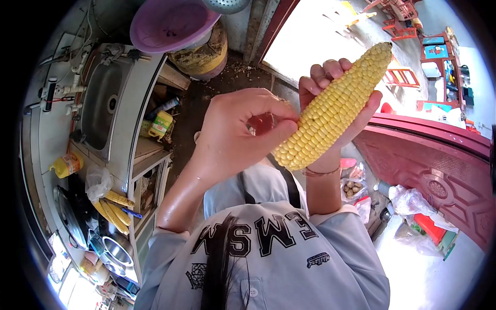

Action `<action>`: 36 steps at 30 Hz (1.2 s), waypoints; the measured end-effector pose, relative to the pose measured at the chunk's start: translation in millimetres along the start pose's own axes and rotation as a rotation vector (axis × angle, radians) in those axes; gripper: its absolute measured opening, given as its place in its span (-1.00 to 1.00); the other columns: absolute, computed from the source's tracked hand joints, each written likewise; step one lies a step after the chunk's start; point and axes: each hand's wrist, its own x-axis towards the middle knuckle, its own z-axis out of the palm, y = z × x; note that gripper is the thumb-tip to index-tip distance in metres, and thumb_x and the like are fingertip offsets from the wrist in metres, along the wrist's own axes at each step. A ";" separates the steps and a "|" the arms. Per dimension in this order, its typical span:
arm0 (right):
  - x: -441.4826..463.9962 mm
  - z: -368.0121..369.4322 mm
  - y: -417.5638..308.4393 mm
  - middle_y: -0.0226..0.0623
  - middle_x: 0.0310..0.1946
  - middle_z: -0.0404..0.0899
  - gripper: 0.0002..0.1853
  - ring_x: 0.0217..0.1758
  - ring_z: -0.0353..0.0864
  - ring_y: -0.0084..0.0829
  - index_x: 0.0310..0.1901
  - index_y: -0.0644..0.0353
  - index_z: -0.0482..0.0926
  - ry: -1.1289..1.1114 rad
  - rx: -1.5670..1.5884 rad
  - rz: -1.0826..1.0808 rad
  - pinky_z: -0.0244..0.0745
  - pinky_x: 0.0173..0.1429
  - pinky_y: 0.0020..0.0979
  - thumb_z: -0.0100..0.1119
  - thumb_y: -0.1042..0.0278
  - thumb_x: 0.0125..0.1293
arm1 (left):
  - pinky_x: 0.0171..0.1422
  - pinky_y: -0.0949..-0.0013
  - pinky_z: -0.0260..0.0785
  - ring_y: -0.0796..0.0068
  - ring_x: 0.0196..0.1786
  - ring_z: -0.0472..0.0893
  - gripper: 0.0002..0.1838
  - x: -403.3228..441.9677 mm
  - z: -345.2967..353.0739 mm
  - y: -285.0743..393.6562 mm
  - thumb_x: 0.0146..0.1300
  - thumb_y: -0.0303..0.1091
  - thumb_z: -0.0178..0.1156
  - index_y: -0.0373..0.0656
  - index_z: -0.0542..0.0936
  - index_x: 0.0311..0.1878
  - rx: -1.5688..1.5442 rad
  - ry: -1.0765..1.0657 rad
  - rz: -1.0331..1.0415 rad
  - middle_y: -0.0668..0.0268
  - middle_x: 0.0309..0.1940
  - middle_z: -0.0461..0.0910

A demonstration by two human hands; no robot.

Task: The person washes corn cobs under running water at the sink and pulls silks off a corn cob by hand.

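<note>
A peeled ear of corn (336,106) with yellow kernels is held up at a slant in front of my chest. My right hand (343,101) is wrapped round it from behind, with fingertips over its upper left side and the thumb along its right. Close against the left side of the cob, my left hand (248,126) pinches thumb and forefinger together. Whatever lies between those fingertips is too small to make out. Several more peeled ears of corn (111,209) lie on the counter to the left.
A metal sink (101,103) is set into the tiled counter on the left. Beyond it stands a purple basin (175,23) on a yellow bucket (204,57). To the right are a red door (423,175) and bags on the floor, one bag (353,189) holding round brown items.
</note>
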 end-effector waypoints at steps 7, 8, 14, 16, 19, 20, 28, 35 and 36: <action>-9.4 4.3 3.0 -0.35 -0.30 0.31 -0.38 -0.34 0.26 -0.56 -0.11 0.23 0.32 0.039 -0.262 -0.067 0.21 -0.24 -0.47 -0.18 -0.28 0.16 | -0.48 0.68 0.20 0.75 -0.53 0.38 -0.92 3.4 -5.7 4.3 -0.07 -0.65 0.11 -0.26 0.48 -0.49 0.126 -0.076 -0.059 0.45 -0.56 0.43; -10.6 6.3 4.3 -0.35 -0.29 0.32 -0.37 -0.34 0.27 -0.56 -0.11 0.23 0.32 0.071 -0.285 -0.082 0.21 -0.24 -0.47 -0.19 -0.29 0.15 | -0.50 0.65 0.17 0.74 -0.56 0.34 -0.90 2.3 -5.4 3.3 -0.07 -0.67 0.08 -0.25 0.43 -0.51 0.202 -0.082 0.035 0.46 -0.60 0.38; -8.1 9.1 2.6 -0.34 -0.32 0.29 -0.45 -0.32 0.23 -0.48 -0.15 0.22 0.32 0.226 -0.281 -0.116 0.20 -0.22 -0.47 -0.02 -0.18 0.11 | -0.49 0.55 0.09 0.65 -0.56 0.21 -0.95 -19.0 -12.7 -17.5 -0.03 -0.62 0.00 -0.28 0.37 -0.49 -0.279 0.012 -0.012 0.40 -0.58 0.31; -7.3 7.5 0.5 -0.33 -0.32 0.30 -0.47 -0.32 0.24 -0.47 -0.16 0.22 0.32 0.213 -0.216 -0.110 0.21 -0.22 -0.47 -0.02 -0.15 0.13 | -0.44 0.58 0.08 0.63 -0.53 0.22 -0.96 -23.9 -22.6 -28.2 0.02 -0.59 0.04 -0.29 0.38 -0.48 -0.237 -0.047 0.044 0.37 -0.57 0.30; -8.9 12.6 2.5 -0.31 -0.33 0.34 -0.52 -0.32 0.26 -0.47 -0.19 0.22 0.34 0.257 -0.176 -0.107 0.21 -0.22 -0.47 -0.02 -0.10 0.15 | -0.42 0.60 0.15 0.65 -0.49 0.30 -0.97 -30.6 -11.0 -26.4 0.04 -0.56 0.10 -0.28 0.44 -0.43 -0.091 0.117 0.055 0.36 -0.49 0.38; -8.4 14.5 3.8 -0.31 -0.34 0.36 -0.55 -0.32 0.27 -0.47 -0.21 0.22 0.35 0.311 -0.201 -0.119 0.22 -0.23 -0.46 -0.03 -0.08 0.16 | -0.39 0.61 0.20 0.65 -0.45 0.35 -0.93 -29.6 -4.0 -23.0 0.01 -0.57 0.14 -0.27 0.50 -0.38 -0.109 0.177 0.080 0.35 -0.44 0.42; -16.3 18.8 7.9 -0.27 -0.34 0.40 -0.63 -0.31 0.32 -0.43 -0.26 0.23 0.37 0.501 -0.205 -0.046 0.27 -0.14 -0.42 -0.04 0.02 0.16 | -0.30 0.58 0.37 0.58 -0.31 0.49 -0.67 -40.7 7.3 -40.3 -0.13 -0.62 0.29 -0.20 0.61 -0.20 0.019 0.248 0.371 0.26 -0.28 0.52; -30.4 18.9 6.2 -0.16 -0.28 0.44 -0.69 -0.16 0.42 -0.29 -0.20 0.27 0.40 0.485 -0.063 -0.016 0.30 0.12 -0.13 -0.11 0.19 0.18 | -0.31 0.57 0.39 0.54 -0.35 0.50 -0.87 -49.0 12.3 -40.8 0.00 -0.61 0.22 -0.32 0.53 -0.33 -0.011 0.351 0.314 0.21 -0.34 0.49; -31.2 20.0 5.4 -0.16 -0.28 0.44 -0.69 -0.16 0.42 -0.29 -0.20 0.27 0.40 0.484 -0.063 -0.017 0.30 0.12 -0.13 -0.11 0.19 0.18 | -0.35 0.57 0.38 0.54 -0.39 0.48 -0.91 -49.3 14.6 -38.3 0.08 -0.59 0.16 -0.32 0.49 -0.33 -0.157 0.428 0.330 0.20 -0.36 0.47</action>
